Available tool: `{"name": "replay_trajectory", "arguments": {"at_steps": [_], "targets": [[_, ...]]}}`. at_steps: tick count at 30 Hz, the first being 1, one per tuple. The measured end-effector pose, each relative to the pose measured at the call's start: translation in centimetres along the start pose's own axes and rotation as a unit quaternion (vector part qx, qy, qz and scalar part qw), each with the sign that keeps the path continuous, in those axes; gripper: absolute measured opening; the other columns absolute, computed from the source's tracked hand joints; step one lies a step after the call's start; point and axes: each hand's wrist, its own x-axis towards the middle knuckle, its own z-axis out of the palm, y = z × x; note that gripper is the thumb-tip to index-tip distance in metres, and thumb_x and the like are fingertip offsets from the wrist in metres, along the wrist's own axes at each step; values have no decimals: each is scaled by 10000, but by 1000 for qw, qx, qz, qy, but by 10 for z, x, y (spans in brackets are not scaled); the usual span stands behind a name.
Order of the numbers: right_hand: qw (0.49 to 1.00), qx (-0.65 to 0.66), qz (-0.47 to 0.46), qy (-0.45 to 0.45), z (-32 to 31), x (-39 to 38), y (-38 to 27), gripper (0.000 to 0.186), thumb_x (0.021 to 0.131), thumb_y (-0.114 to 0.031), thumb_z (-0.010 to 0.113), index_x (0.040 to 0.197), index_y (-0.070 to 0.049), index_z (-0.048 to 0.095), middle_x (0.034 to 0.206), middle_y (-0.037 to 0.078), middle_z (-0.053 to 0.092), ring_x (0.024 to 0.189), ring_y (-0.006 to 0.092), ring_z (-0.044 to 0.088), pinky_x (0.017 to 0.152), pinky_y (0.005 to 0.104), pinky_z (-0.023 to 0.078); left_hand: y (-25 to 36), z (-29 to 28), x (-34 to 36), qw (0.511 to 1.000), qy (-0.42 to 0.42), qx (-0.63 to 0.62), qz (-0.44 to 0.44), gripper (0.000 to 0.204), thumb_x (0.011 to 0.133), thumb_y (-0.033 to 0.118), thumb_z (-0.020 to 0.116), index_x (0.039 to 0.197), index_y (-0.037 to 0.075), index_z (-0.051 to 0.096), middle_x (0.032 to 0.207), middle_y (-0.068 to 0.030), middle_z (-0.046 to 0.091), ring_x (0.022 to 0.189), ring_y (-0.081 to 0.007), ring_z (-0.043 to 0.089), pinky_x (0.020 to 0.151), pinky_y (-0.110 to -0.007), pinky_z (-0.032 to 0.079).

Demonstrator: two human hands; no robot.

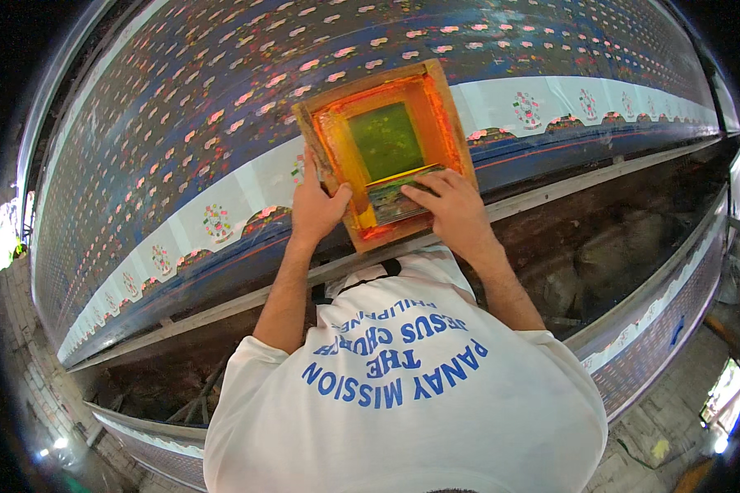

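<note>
A wooden screen-printing frame (442,101), stained orange inside around a green mesh square, lies tilted over a long printing bed (181,115) covered with dark printed material. My left hand (319,204) grips the frame's left side, thumb on its edge. Inside the lower part of the frame, my right hand (456,209) is closed on a flat squeegee (386,205) streaked with green and yellow. Beside and below the frame runs a white strip (592,103) with small pink and green printed motifs in a row.
A rail (567,177) edges the bed, with a dark trough (592,238) beneath it. A second printed bed (621,382) lies behind me. Paved floor (658,435) shows at both lower sides. My white shirt fills the bottom center.
</note>
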Motion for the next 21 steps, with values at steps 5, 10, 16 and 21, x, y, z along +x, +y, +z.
{"name": "replay_trajectory", "arguments": {"at_steps": [5, 10, 16, 21], "targets": [[1000, -12, 1, -2, -25, -17, 60, 541, 789, 3, 744, 1307, -151, 778, 1274, 70, 721, 1220, 328, 645, 1094, 474, 542, 41, 54, 21, 999, -22, 3, -41, 1118, 900, 268, 781, 1758, -26, 127, 911, -185, 819, 741, -291, 798, 721, -406, 639], [1000, -7, -9, -28, -24, -27, 81, 517, 831, -28, 738, 1333, -147, 767, 1312, 84, 696, 1262, 338, 621, 1125, 488, 517, 33, 77, 26, 997, -19, -63, -27, 1062, 930, 185, 778, 1759, -22, 147, 879, -153, 811, 597, -219, 740, 575, -355, 602], [999, 3, -1, -32, -26, -28, 90, 628, 794, 28, 766, 1391, -165, 746, 1368, 62, 694, 1282, 320, 617, 1122, 469, 532, 32, 83, 29, 994, -23, -103, -21, 1030, 955, 142, 776, 1758, -24, 152, 915, -135, 812, 565, -171, 717, 510, -322, 575], [999, 2, -24, -34, -28, -29, 93, 551, 835, -15, 742, 1369, -150, 752, 1353, 80, 690, 1283, 332, 613, 1139, 489, 502, 14, 88, 34, 996, 3, -41, 82, 1032, 969, 172, 775, 1754, -33, 137, 926, -150, 811, 570, -176, 720, 514, -327, 579]]}}
